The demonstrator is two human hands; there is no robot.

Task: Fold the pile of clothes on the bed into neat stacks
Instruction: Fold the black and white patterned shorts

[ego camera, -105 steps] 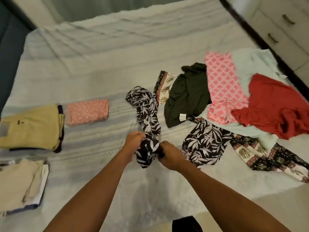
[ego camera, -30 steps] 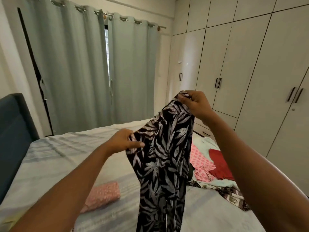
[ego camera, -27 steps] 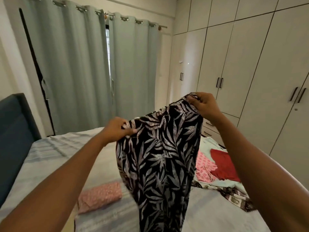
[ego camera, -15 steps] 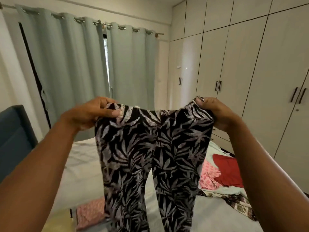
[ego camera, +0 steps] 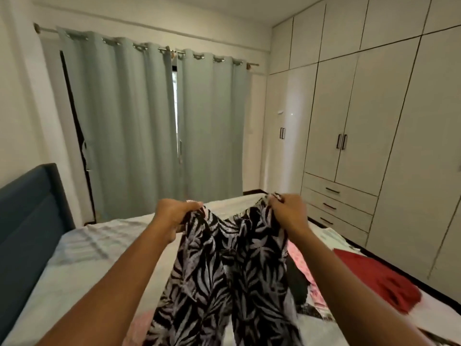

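Note:
Black trousers with a grey leaf print (ego camera: pixel 224 275) are stretched out flat over the bed (ego camera: pixel 82 260), legs running toward me. My left hand (ego camera: pixel 174 214) grips one corner of the waistband and my right hand (ego camera: pixel 288 213) grips the other corner. To the right lie unfolded clothes: a red garment (ego camera: pixel 381 278), a pink patterned one (ego camera: pixel 303 260) and a dark one (ego camera: pixel 298 283) partly hidden by the trousers. A folded pink piece (ego camera: pixel 143 320) peeks out under my left forearm.
A dark blue headboard (ego camera: pixel 27 221) bounds the bed on the left. Pale green curtains (ego camera: pixel 149 126) hang behind it. White wardrobes with drawers (ego camera: pixel 349 151) line the right wall, close to the bed's edge.
I lifted the trousers off the bed, spread the waistband between both hands, and have now lowered them forward toward the bed. My view has tilted back down a little.

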